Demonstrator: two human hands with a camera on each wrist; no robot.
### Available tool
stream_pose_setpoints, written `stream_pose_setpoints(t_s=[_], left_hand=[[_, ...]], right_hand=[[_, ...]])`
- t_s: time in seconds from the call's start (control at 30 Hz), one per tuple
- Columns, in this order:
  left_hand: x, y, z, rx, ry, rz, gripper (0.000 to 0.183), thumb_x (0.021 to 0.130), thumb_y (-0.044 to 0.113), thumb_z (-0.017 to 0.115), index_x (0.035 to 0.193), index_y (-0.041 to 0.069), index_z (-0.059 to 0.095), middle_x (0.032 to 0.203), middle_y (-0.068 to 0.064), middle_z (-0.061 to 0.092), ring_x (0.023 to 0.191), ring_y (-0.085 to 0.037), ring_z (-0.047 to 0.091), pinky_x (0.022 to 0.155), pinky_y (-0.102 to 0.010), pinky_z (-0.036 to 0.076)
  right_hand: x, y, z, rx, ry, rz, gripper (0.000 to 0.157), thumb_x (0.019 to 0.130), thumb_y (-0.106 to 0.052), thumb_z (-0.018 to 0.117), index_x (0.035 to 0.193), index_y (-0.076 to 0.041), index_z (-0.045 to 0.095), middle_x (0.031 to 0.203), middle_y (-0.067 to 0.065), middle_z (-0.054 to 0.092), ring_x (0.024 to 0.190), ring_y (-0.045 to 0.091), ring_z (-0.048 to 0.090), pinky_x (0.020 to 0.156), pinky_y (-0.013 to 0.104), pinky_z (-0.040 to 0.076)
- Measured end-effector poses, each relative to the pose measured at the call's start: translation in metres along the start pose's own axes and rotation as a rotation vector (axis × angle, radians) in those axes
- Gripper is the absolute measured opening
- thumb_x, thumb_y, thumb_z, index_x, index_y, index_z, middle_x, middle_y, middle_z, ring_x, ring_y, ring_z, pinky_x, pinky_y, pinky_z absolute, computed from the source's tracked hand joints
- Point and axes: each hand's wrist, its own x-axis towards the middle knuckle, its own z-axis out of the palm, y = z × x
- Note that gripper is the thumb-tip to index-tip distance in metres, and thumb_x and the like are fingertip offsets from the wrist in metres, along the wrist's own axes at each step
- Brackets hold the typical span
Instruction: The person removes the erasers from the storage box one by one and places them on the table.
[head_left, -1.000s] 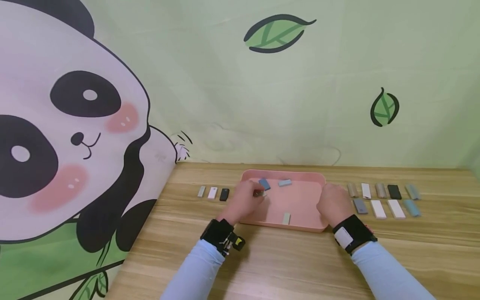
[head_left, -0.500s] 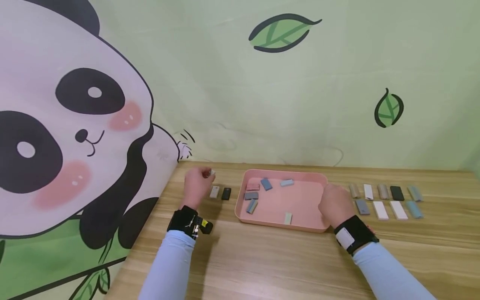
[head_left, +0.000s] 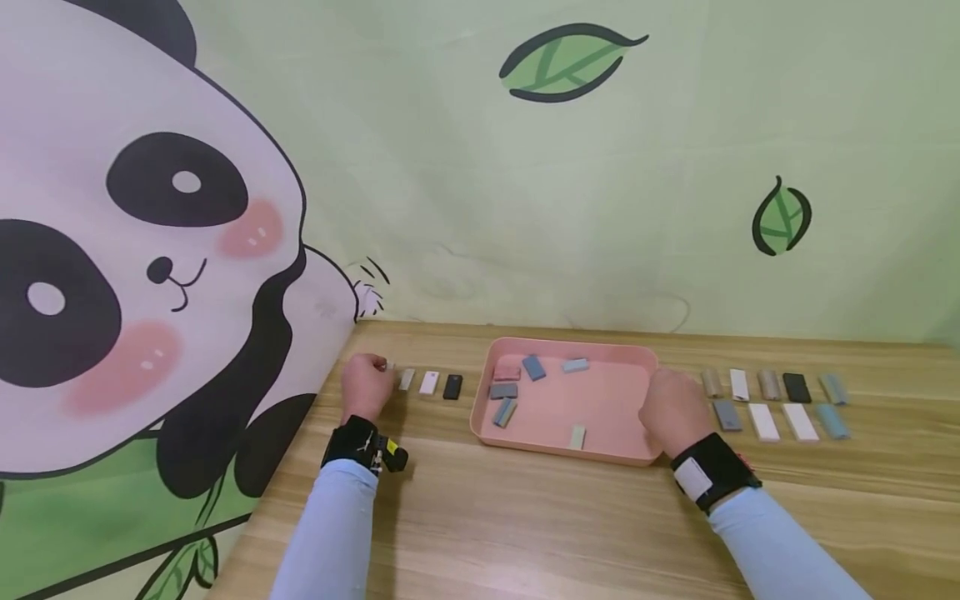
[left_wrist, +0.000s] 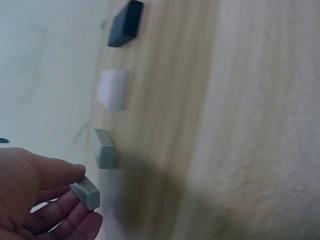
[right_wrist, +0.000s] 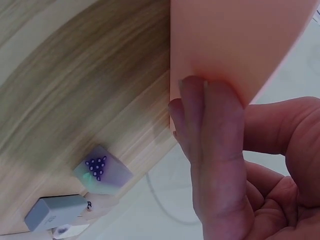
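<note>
In the head view my left hand is low over the table at the left end of a short row. It pinches a small grey-green rectangular block between thumb and fingers, as the left wrist view shows. Beside it in the row lie a pale green block, a white block and a black block. My right hand grips the right rim of a shallow pink tray. In the right wrist view its straight fingers lie along the tray's outer wall.
Inside the tray lie several blocks: a pink one, a blue one and a pale green one among them. Two rows of blocks, including a black one, lie right of the tray. A panda-printed cloth hangs behind the table.
My left hand has moved from the tray's left side to the left end of the row, carrying the grey-green block. My right hand stays at the tray's rim.
</note>
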Motion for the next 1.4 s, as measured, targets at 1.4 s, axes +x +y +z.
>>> stream_pose_setpoints(t_s=[1.4], left_hand=[[-0.118,0.147,0.061,0.059,-0.138,0.422,0.032,0.085,0.029,0.063,0.109,0.007,0.064,0.103,-0.011,0.066,0.087,-0.021,0.061,0.073,-0.035,0.051]], right_hand=[[0.008,0.010,-0.008,0.076,-0.188,0.070,0.011,0.076,-0.004,0.056,0.065,-0.004,0.055,0.062,0.009,0.053,0.055,0.021,0.052,0.048,0.027,0.037]])
